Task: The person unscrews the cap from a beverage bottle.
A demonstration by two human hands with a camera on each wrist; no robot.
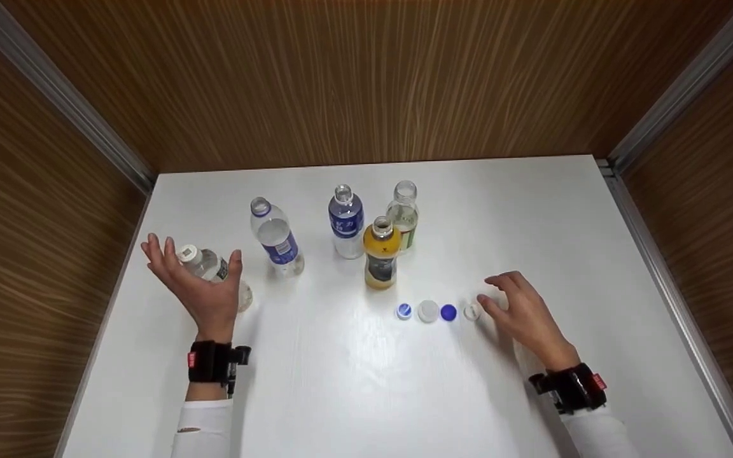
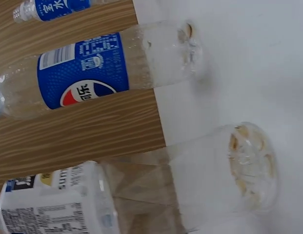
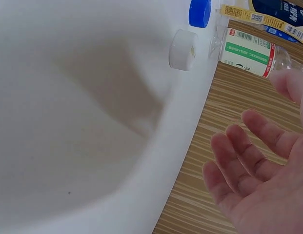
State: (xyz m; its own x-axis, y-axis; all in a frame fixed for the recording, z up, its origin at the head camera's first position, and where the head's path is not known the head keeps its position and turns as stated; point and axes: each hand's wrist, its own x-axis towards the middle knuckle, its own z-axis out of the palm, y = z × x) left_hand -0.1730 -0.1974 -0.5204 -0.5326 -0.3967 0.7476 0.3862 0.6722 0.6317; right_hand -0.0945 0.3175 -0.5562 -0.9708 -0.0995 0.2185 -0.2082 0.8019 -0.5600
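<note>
My left hand (image 1: pixel 206 300) is raised with fingers and thumb spread, holding nothing. Just behind it stands a clear bottle (image 1: pixel 214 268) with a white cap on; the left wrist view shows its white label (image 2: pixel 49 207). To its right is an uncapped bottle with a blue Pepsi label (image 2: pixel 83 70). My right hand (image 1: pixel 527 318) hovers with loosely bent fingers beside a white bottle cap (image 1: pixel 472 311), apart from it. That cap ends a row with a dark blue cap (image 1: pixel 448 312), a larger whitish cap (image 1: pixel 428 311) and a blue-and-white cap (image 1: pixel 404 311).
Three more uncapped bottles stand mid-table: a blue-labelled one (image 1: pixel 346 224), a yellow-topped one (image 1: pixel 382 251) and a green-labelled one (image 1: pixel 404 216). Wood-grain panels (image 1: pixel 373 83) enclose the white table (image 1: pixel 354 381) at the back and sides.
</note>
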